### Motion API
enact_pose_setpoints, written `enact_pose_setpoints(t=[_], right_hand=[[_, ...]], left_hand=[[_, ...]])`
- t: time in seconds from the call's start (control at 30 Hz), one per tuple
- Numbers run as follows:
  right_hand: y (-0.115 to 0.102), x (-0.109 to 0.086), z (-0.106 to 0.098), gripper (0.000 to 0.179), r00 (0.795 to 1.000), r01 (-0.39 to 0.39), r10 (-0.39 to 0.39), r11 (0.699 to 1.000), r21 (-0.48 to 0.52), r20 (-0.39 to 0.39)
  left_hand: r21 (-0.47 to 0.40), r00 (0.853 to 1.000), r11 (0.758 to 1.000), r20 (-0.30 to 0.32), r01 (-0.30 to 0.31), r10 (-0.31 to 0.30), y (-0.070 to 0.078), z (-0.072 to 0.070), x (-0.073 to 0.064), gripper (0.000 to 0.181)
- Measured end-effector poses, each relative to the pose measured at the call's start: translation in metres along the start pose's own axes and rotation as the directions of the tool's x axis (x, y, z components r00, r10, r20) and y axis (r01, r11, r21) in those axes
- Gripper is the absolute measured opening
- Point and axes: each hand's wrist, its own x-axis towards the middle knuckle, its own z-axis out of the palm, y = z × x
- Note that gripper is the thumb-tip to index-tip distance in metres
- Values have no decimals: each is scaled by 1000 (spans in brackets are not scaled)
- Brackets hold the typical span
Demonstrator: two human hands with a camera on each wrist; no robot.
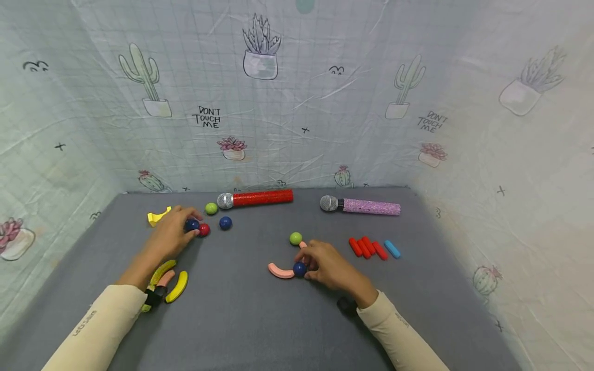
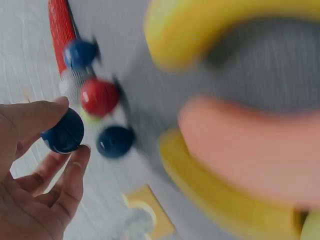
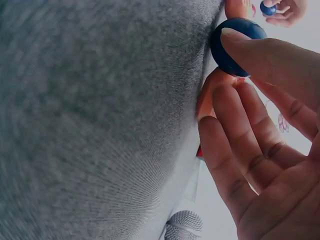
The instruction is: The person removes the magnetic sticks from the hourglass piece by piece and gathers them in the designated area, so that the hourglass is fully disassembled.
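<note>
My left hand [image 1: 172, 233] pinches a glossy blue ball [image 2: 63, 133] between thumb and fingertips at the back left of the table. Close by are a red ball [image 2: 100, 98] and two more blue balls, one beside the red microphone [image 2: 80, 54] and another lower down [image 2: 115, 141] in the left wrist view. Front and centre, my right hand [image 1: 330, 265] holds a blue ball [image 1: 299, 269] with thumb and fingers. A curved pink piece [image 1: 281, 271] reaches the ball's left side; a second pink piece [image 3: 206, 97] shows behind the right fingers.
Behind stand a green ball [image 1: 211, 208], the red microphone [image 1: 262, 198] and a purple one [image 1: 371, 206]. Another green ball [image 1: 295, 238] is mid-table. Red sticks [image 1: 362, 247] and a blue stick [image 1: 392, 249] lie right; yellow curved pieces [image 1: 177, 287] lie near the left forearm.
</note>
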Motion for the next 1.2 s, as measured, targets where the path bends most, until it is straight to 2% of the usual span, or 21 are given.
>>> enact_pose_setpoints(t=[0.1,0.27,0.5,0.63,0.8,0.87,0.97,1.07,1.2], right_hand=[[0,-1,-1,38,1000,-19,19,1000,-1,-4],[2,-2,-1,37,998,-54,54,998,-15,-12],[3,0,2,32,996,-91,91,995,-41,3],[2,0,1,33,995,-95,95,995,-36,2],[4,-1,-3,38,997,-79,79,997,-23,-18],[5,0,-4,38,997,-70,70,997,-28,-22],[6,1,-4,35,998,-60,59,998,-34,-25],[7,3,-1,31,998,-65,65,997,-36,-22],[6,6,3,26,998,-61,60,997,-40,-27]], left_hand=[[25,999,998,17,52,-52,-15,-5,2,33],[42,989,993,91,112,-116,-31,-9,4,34],[74,980,991,155,113,-124,-41,-8,7,36],[92,980,990,158,109,-123,-40,-7,5,36],[130,990,987,90,96,-108,-17,-11,0,41],[120,996,991,48,63,-69,-2,-12,-2,41],[104,1000,994,-8,-28,29,23,-8,-3,38],[90,990,988,-36,-129,133,52,1,-6,35],[78,971,969,-2,-236,237,91,21,-11,35]])
